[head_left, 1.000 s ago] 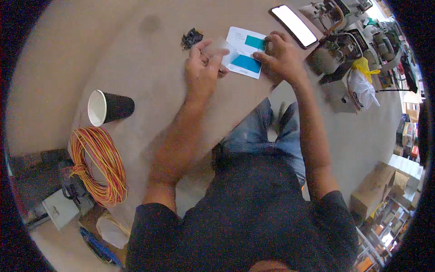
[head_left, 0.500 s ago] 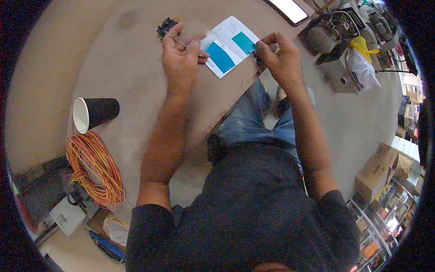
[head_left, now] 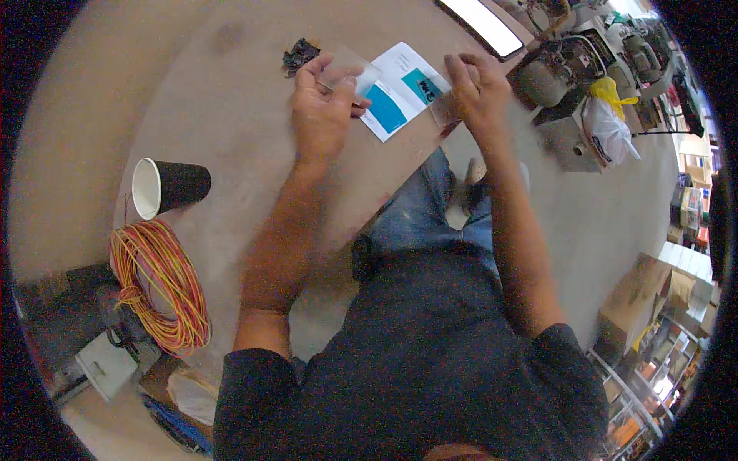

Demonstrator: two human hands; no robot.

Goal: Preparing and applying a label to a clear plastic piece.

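Note:
A white leaflet with teal blocks [head_left: 386,110] lies on the table between my hands. My left hand [head_left: 323,115] is at its left side, fingers curled around a thin clear plastic sheet [head_left: 355,67] that overlaps the leaflet's edge. At the right, my right hand [head_left: 483,91] pinches a small clear piece of film [head_left: 443,112] over the leaflet's right corner. Dark marks show over the teal there; whether they sit on the film or the paper I cannot tell. A crumpled black scrap [head_left: 300,56] rests just beyond my left fingertips.
Left on the table are a black paper cup [head_left: 178,188] on its side and a coil of red and yellow wire [head_left: 160,288]. A phone with a lit white screen [head_left: 484,27] lies at the far edge. Machinery [head_left: 557,65] and a tied white bag [head_left: 609,127] stand right.
The view has shifted slightly, moving the table items. My right hand has turned, and the clear film and dark marks beside it now show more plainly. My left hand still holds the sheet.

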